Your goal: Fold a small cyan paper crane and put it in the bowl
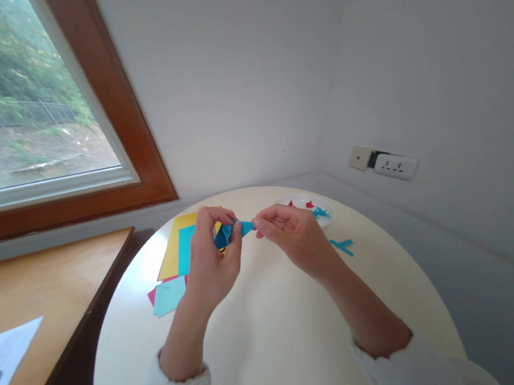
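A folded piece of blue paper (225,236) is held up above the round table, partly covered by fingers. My left hand (212,251) is closed around its wider, creased end, thumb in front. At the other side, my right hand (295,234) pinches the narrow pointed tip between thumb and forefinger. Beneath and beside my left hand lie a yellow sheet (170,251) and a blue sheet (186,251), partly hidden by it. Small pale-blue square papers (170,295) rest on red paper (152,296) near my left wrist.
Behind my right hand, a white plate (298,199) holds small red and blue paper pieces. A blue Y-shaped paper strip (343,246) lies right of my right wrist on the round white table (286,351). A wooden desk (62,285) with a paper stands left; walls bound the back and right.
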Available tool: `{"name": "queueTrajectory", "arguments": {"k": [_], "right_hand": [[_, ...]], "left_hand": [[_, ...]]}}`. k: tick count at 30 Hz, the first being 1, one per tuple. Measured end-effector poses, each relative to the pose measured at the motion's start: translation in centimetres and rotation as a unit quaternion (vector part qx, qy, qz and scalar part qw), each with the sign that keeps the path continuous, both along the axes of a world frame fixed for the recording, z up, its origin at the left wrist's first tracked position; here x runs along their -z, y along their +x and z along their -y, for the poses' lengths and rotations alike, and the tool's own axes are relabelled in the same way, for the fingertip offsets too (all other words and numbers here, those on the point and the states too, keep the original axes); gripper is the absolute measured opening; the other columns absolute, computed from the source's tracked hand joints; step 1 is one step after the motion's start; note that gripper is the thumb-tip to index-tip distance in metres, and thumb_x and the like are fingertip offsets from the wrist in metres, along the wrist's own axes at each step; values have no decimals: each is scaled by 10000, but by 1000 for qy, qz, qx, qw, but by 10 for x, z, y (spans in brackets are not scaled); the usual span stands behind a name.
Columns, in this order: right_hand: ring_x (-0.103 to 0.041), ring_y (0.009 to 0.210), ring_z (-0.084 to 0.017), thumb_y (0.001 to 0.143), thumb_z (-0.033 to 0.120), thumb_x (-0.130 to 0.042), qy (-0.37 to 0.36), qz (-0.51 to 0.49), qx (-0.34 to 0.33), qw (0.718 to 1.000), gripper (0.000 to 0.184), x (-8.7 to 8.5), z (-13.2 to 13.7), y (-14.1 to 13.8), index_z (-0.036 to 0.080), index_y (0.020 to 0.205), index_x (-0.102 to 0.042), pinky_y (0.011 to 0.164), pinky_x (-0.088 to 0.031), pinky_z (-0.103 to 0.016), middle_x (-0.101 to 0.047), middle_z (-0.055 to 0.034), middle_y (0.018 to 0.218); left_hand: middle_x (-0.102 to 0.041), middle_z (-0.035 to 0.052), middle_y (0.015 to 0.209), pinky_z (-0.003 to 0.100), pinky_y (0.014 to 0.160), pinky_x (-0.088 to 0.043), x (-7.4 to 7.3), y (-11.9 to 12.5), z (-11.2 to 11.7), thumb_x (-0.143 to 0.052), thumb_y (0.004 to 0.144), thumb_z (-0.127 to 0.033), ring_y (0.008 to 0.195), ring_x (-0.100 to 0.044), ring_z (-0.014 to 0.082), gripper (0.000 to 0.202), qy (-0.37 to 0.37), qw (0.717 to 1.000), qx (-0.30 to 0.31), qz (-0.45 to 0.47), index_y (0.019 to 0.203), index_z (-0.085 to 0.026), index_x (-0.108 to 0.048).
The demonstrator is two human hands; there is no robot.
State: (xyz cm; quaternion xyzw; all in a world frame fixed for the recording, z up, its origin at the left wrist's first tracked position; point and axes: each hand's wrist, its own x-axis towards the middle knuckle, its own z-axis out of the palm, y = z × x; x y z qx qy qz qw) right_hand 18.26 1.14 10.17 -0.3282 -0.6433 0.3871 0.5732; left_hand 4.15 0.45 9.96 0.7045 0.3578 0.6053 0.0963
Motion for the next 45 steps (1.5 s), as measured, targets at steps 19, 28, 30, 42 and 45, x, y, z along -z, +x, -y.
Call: {"name": "queueTrajectory", "arguments": {"k": [19,28,30,42,45], "right_hand": [[-569,594,-120,796,318,-539,79,33,41,995,203,3,-1,1,176,687,-635,555,-455,-249,-624,-8,623],[-619,729,-145,747,276,-613,92,28,31,995,109,1,4,0,183,791,-649,673,-513,-277,-658,-37,803],[-612,714,-143,762,276,-598,99,35,45,993,100,2,3,-1,188,764,-644,665,-508,-274,-658,-32,772],[-566,624,-137,793,280,-535,109,68,95,987,148,6,2,-2,182,701,-597,606,-463,-267,-632,-23,674],[-554,608,-134,799,286,-521,108,77,98,986,164,7,1,-2,181,690,-582,596,-454,-265,-616,-19,653]], "left_hand": [[-520,6,800,241,611,-449,-1,0,2,-542,776,-157,718,-531,118,162,10,1000,-10,8,799,-219,-393],[-518,3,795,241,611,-449,-2,1,3,-541,772,-150,700,-526,112,165,7,1000,-7,11,796,-217,-392],[-518,4,793,241,606,-449,-3,2,3,-546,770,-157,700,-526,113,167,3,1000,-4,14,797,-217,-392],[-525,1,793,237,604,-448,0,6,3,-550,761,-155,711,-527,113,192,8,1000,-17,18,799,-222,-374],[-524,0,792,243,610,-448,1,7,2,-541,763,-144,714,-524,115,200,15,1000,-24,14,794,-224,-360]]}}
